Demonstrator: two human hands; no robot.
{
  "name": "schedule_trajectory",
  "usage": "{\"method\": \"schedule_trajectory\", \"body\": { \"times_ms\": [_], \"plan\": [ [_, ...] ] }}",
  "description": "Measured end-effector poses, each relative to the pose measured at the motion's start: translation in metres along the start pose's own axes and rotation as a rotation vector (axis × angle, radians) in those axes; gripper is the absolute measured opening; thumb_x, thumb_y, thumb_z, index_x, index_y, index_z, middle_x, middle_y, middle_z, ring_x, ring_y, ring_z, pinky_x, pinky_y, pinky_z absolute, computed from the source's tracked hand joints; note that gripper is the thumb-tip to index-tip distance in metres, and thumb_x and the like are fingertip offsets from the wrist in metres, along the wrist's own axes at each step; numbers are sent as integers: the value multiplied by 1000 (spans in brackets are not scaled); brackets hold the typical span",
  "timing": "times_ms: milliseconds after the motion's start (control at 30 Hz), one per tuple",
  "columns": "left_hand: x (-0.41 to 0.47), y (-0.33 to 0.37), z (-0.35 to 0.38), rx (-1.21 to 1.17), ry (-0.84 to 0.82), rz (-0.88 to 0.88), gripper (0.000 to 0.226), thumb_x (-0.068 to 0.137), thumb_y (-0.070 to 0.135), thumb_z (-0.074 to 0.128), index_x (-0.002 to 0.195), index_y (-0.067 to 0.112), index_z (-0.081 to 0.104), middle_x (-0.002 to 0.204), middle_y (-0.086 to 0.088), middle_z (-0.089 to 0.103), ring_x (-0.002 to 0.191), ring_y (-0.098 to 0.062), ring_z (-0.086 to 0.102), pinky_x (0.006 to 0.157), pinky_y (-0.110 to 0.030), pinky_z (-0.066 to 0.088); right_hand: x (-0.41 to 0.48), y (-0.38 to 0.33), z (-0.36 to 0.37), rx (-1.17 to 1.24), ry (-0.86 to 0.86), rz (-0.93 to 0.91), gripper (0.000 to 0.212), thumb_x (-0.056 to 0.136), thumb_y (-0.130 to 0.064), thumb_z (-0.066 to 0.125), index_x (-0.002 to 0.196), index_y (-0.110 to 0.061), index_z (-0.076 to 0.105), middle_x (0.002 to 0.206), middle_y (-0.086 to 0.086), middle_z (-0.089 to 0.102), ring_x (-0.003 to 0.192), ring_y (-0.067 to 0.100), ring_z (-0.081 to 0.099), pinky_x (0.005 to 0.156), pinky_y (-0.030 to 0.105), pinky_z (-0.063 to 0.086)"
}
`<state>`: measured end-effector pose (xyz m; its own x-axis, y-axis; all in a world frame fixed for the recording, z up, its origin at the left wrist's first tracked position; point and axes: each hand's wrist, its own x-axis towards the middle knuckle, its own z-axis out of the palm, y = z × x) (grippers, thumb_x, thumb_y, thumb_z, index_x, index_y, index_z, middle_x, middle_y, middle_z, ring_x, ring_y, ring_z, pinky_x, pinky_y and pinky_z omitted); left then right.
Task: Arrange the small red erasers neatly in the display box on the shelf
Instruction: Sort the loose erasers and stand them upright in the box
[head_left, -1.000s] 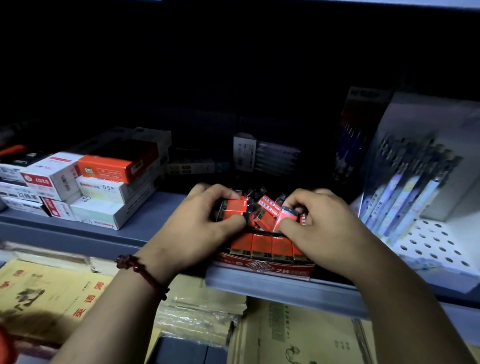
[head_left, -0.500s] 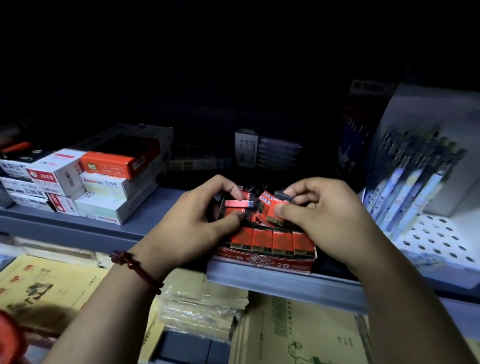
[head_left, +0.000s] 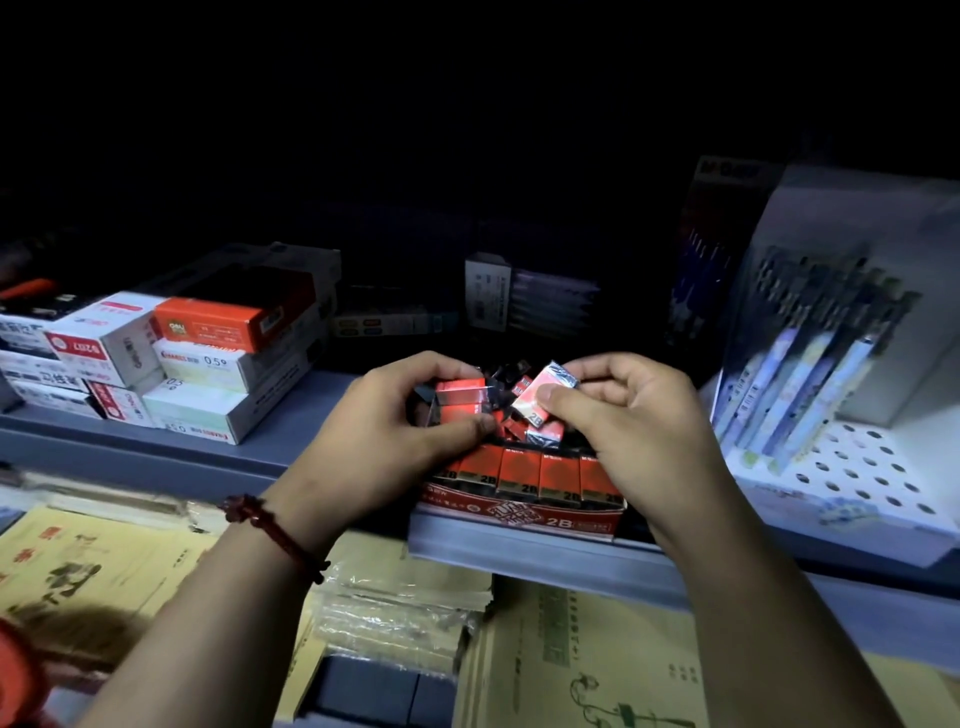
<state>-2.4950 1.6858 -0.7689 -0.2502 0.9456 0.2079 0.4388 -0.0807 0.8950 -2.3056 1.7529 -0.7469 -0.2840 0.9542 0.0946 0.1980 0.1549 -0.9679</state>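
Left hand (head_left: 400, 431): held over the rear left of the display box (head_left: 519, 517); red bead bracelet (head_left: 270, 535) worn at the wrist.
Left fingers (head_left: 431, 366): curled; a small stack of erasers (head_left: 460, 402) is gripped btwn thumb and fingertips, long sides approx. level.
Right hand (head_left: 639, 431): held over the rear right of the box, apart from the left hand.
Right fingers (head_left: 602, 366): curled; a single eraser (head_left: 540, 400) is pinched btwn thumb and forefinger, tilted, "2B" end down, dark end up.
Front row (head_left: 535, 473): red erasers are stood side by side just behind the box front wall, each marked "2B"; right end is partly covered by the right hand.
Loose erasers (head_left: 511, 428): piled unevenly inside the box behind the front row, under and btwn both hands; count cannot be told.
Display box: red, "2B" printed on front; set at the front edge of the shelf (head_left: 156, 452).
Shelf, left: stacked white cartons (head_left: 208, 410) w/ an orange carton (head_left: 218, 325) on top, well apart from the display box.
Shelf, right: pens (head_left: 810, 364) are leaned in a white perforated rack (head_left: 857, 467).
Lower level: yellow printed booklets (head_left: 93, 561) and clear-wrapped packs (head_left: 395, 608) are laid flat.
Rear of shelf: dark; details cannot be made out.
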Motion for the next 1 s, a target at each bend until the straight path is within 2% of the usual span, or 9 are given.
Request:
{"method": "schedule_trajectory", "body": {
  "times_ms": [67, 233, 400, 500, 567, 667, 800, 900, 1000],
  "plan": [
    [1, -1, 0, -16, -21, 7, 30, 80, 23, 86, 107, 25, 71, 84, 5, 76, 72, -17, 70, 67, -29, 59, 0, 1, 1, 6, 7, -5, 10, 88, -15, 77, 94, -19, 71, 81, -1, 78, 73, 15, 76, 83, 46, 61],
    [5, -6, -1, 131, -71, 61, 37, 74, 50, 72, 105, 31, 68, 102, 8, 69, 92, -6, 68, 84, -26, 53, -1, 2, 0, -2, 8, -17, 9, 88, -16, 77, 94, -19, 71, 80, -3, 78, 71, 12, 75, 76, 37, 59],
    [5, -4, -2, 184, -94, 104, 21, 82, 38, 66, 101, 29, 69, 98, 10, 69, 91, -4, 66, 79, -19, 49, 0, 3, 0, -30, -6, -29, 8, 88, -19, 77, 94, -20, 72, 81, -3, 78, 72, 12, 75, 76, 37, 59],
    [5, -5, -2, 24, -112, 66, 14, 91, 22, 70, 104, 21, 72, 98, -5, 74, 88, -13, 70, 78, -29, 54, 0, 2, 0, -31, -14, -31, 8, 88, -18, 77, 94, -20, 72, 80, -3, 78, 73, 12, 75, 77, 37, 60],
    [5, -3, -2, -128, -66, 10, 14, 93, 7, 70, 106, 13, 72, 95, -12, 75, 80, -17, 69, 69, -27, 56, -1, 1, -1, -24, -5, -27, 8, 88, -18, 77, 94, -20, 72, 81, -4, 78, 74, 10, 75, 77, 35, 58],
    [3, -1, -1, -321, 43, -37, 12, 92, 5, 68, 103, 9, 73, 84, -5, 75, 70, -13, 70, 59, -21, 55, -1, 0, -2, -8, 24, -19, 9, 86, -21, 79, 92, -20, 72, 82, -3, 78, 71, 8, 72, 68, 30, 53],
    [-2, 4, -4, -506, 95, -18, 12, 96, 8, 60, 94, 6, 72, 77, -1, 75, 67, -9, 70, 58, -18, 53, 0, -2, -6, -2, 74, -18, 12, 84, -22, 81, 90, -20, 70, 85, 1, 78, 61, 3, 63, 61, 25, 47],
    [-5, 7, -4, -449, 63, 36, 17, 90, 16, 66, 102, 9, 75, 90, -13, 77, 82, -13, 70, 72, -21, 55, -1, -10, -12, 64, 57, -32, 14, 84, -18, 81, 92, -17, 70, 82, 3, 78, 61, 7, 65, 60, 26, 49],
    [-9, 7, 0, -282, -27, 104, 24, 86, 19, 72, 107, 9, 77, 103, -15, 75, 91, -14, 69, 83, -25, 53, -5, -18, -19, 128, -33, -13, 10, 85, -13, 78, 91, -13, 70, 71, 0, 76, 50, 1, 56, 51, 16, 42]
  ]
}}
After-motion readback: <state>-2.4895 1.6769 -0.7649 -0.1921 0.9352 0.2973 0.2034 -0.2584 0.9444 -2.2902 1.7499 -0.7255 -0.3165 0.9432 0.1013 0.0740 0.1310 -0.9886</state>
